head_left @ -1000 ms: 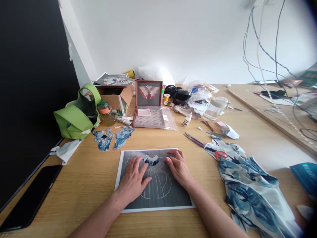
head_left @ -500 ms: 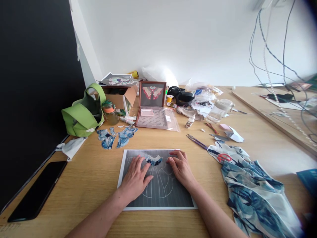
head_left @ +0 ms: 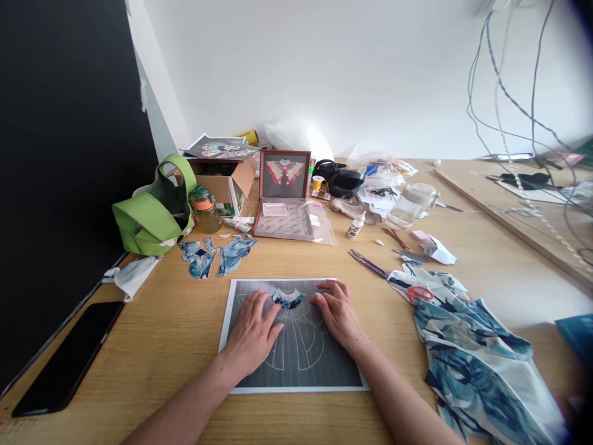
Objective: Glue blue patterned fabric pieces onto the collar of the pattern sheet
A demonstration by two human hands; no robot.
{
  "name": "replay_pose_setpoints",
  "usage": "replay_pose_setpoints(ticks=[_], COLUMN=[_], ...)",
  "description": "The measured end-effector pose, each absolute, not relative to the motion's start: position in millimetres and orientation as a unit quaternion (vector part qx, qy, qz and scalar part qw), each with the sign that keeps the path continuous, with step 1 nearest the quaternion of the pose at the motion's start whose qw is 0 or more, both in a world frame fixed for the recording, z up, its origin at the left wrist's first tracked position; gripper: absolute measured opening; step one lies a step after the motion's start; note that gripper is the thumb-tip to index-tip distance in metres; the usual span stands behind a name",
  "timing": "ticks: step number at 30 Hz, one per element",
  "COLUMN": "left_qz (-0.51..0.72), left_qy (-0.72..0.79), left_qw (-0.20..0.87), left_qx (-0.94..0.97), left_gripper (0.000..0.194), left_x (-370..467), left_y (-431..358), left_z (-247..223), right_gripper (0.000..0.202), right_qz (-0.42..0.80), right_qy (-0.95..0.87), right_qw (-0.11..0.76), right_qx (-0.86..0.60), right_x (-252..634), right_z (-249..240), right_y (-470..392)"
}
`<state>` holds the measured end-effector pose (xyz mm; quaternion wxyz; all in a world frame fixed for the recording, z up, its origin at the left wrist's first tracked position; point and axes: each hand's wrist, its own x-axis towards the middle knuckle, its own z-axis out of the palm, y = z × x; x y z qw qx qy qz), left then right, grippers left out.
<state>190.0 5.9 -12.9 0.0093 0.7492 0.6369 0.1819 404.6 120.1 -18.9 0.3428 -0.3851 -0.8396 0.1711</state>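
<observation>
A dark printed sheet [head_left: 296,371] with white outlines and a pale border lies flat on the wooden table. Near its top sits a small blue and white fabric collar piece [head_left: 288,300]. My left hand [head_left: 254,330] rests on the sheet's left part, fingers spread, its index fingertip beside the collar piece. My right hand [head_left: 339,310] lies on the upper right part with its fingers apart and bent. Behind the sheet to the left are cut blue fabric pieces [head_left: 234,254].
Purple-handled snips [head_left: 369,264], a glue bottle [head_left: 356,226] and a framed picture [head_left: 285,176] stand or lie beyond the sheet. Blue patterned cloth [head_left: 477,352] with red scissors [head_left: 419,293] is at right. A phone [head_left: 69,358] and green bag [head_left: 151,219] are at left.
My left thumb has moved slightly up and closer to its index finger. My right hand stays in place.
</observation>
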Motion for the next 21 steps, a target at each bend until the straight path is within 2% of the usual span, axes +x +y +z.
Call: replay_pose_setpoints(ticks=[21], left_qz=[0.184], left_qy=[0.638], left_qw=[-0.002], left_qx=[0.748], left_gripper=[0.033], left_x=[188.0], left_y=[6.7], left_z=[-15.5], right_gripper=[0.033], right_qz=[0.165], right_qy=[-0.85], right_qw=[0.331], right_qx=[-0.375], right_x=[404.4], right_z=[-17.2], right_y=[118.8])
